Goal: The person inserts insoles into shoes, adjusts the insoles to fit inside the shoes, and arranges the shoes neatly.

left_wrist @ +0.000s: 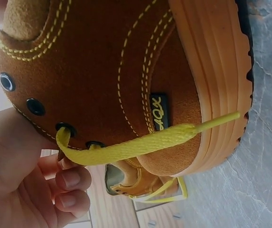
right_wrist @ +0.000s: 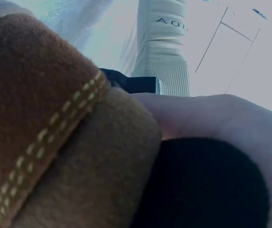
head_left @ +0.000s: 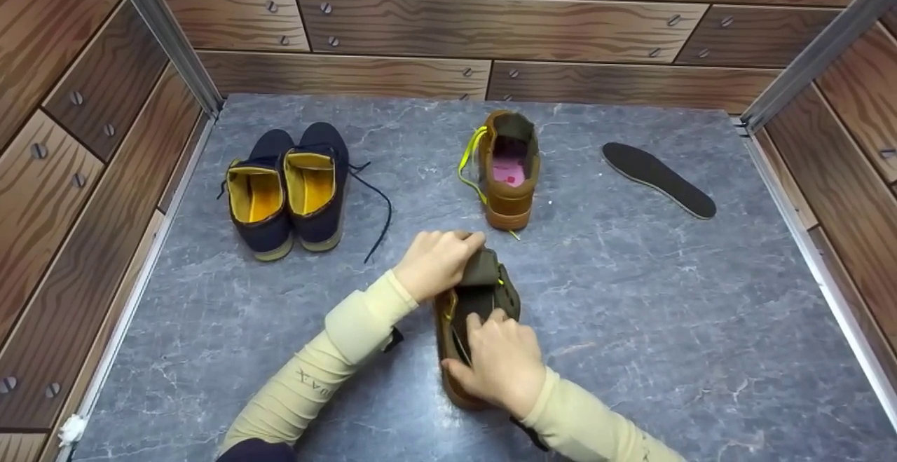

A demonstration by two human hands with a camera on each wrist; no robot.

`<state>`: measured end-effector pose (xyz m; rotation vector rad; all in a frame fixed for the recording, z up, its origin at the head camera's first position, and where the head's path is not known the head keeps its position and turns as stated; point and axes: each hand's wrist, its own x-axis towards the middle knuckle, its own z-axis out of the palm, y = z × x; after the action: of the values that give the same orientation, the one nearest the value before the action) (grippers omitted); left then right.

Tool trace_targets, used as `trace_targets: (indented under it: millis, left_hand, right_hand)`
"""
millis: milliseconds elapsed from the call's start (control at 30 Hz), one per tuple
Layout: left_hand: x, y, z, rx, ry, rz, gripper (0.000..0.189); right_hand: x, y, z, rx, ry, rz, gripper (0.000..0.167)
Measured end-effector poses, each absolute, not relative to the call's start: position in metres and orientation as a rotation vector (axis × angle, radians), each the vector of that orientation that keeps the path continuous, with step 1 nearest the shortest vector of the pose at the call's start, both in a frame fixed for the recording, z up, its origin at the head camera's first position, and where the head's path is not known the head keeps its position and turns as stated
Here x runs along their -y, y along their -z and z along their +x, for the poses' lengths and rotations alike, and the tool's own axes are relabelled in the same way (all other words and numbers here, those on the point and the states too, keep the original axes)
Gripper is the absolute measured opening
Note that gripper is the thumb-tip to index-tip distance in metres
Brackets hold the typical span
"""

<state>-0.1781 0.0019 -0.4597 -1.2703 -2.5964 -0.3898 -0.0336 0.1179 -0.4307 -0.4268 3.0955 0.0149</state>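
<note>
A brown shoe (head_left: 461, 397) with yellow stitching and lace points away from me at the middle front. Its dark green tongue (head_left: 482, 270) is lifted, and my left hand (head_left: 436, 263) grips it at the front of the opening. In the left wrist view, a yellow lace (left_wrist: 136, 147) hangs from the eyelets beside the curled fingers. My right hand (head_left: 506, 360) is over the heel end, fingers reaching into the opening. It holds a black insole (right_wrist: 207, 185) with a rounded end, partly inside the shoe; the rest is hidden.
The matching brown shoe (head_left: 509, 206), pink inside, stands just beyond. A loose black insole (head_left: 659, 179) lies at the back right. Two navy shoes (head_left: 266, 234) with yellow linings stand at the left, one lace trailing. Wood-patterned walls (head_left: 448, 24) enclose the grey marbled surface (head_left: 673, 308).
</note>
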Motion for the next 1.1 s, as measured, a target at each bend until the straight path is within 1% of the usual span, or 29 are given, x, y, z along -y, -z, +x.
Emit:
trace_targets:
  millis: [200, 533, 733, 933, 1100]
  left_hand:
    - [-0.002, 0.460, -0.177, 2.569, 0.408, -1.261, 0.015]
    - [-0.001, 0.458, -0.177, 2.591, 0.387, -1.257, 0.016]
    - [-0.002, 0.457, -0.177, 2.597, 0.371, -1.265, 0.017]
    - [-0.002, 0.458, -0.178, 2.607, 0.361, -1.265, 0.016]
    - [-0.003, 0.459, -0.176, 2.585, 0.389, -1.274, 0.016]
  right_hand:
    - [-0.123, 0.433, -0.032, -3.093, -0.036, -0.443, 0.060]
    - [-0.129, 0.428, -0.033, -3.068, 0.147, -0.539, 0.030]
    - [-0.124, 0.429, -0.036, -3.125, 0.147, -0.579, 0.018]
    - [-0.113, 0.440, -0.045, -3.237, 0.172, -0.562, 0.015]
    - [-0.105, 0.460, -0.059, -3.243, 0.205, -0.419, 0.013]
